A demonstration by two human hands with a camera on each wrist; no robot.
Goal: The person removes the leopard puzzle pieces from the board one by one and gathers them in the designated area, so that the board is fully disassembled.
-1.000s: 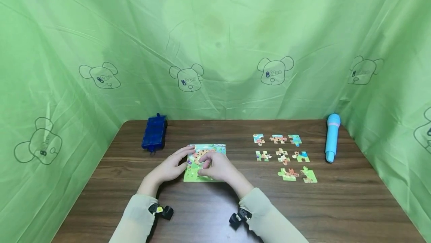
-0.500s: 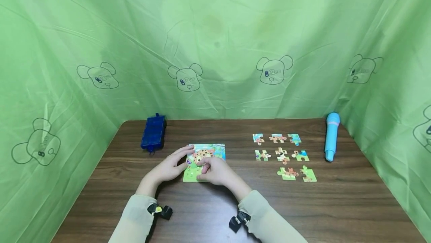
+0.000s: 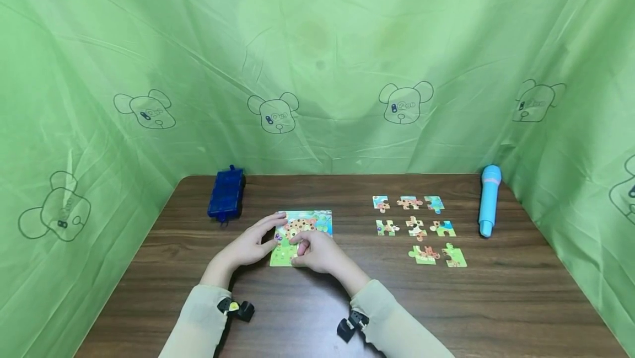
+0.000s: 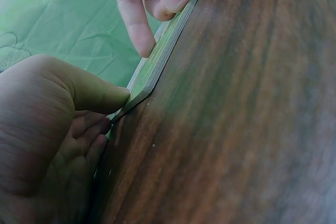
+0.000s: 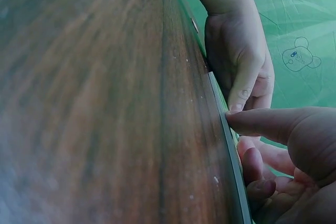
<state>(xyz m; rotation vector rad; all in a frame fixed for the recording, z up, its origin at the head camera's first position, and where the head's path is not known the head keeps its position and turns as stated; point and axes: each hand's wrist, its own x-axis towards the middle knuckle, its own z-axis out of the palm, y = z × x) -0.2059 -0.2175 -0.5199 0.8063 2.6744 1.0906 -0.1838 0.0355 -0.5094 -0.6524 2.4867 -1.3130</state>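
A green puzzle board (image 3: 310, 224) with a bear picture lies flat on the brown table (image 3: 307, 314). My left hand (image 3: 270, 232) rests at its left side, fingers fairly straight on top and thumb against the near-left corner. In the left wrist view that thumb (image 4: 118, 94) touches the board's corner (image 4: 137, 98). My right hand (image 3: 299, 250) sits on the near part of the board with curled fingers, its thumb at the near edge. In the right wrist view its thumb (image 5: 239, 119) meets the board's edge (image 5: 231, 148), and beyond lies my left hand (image 5: 239, 61).
Several loose puzzle pieces (image 3: 416, 228) lie in rows right of the board. A light blue toy microphone (image 3: 489, 199) lies at the far right. A dark blue box (image 3: 226, 199) sits at the back left. Green cloth (image 3: 317, 71) with bear prints surrounds the table.
My right hand has slid back toward the near edge of the board, uncovering more of the bear picture. The left hand has stayed in place.
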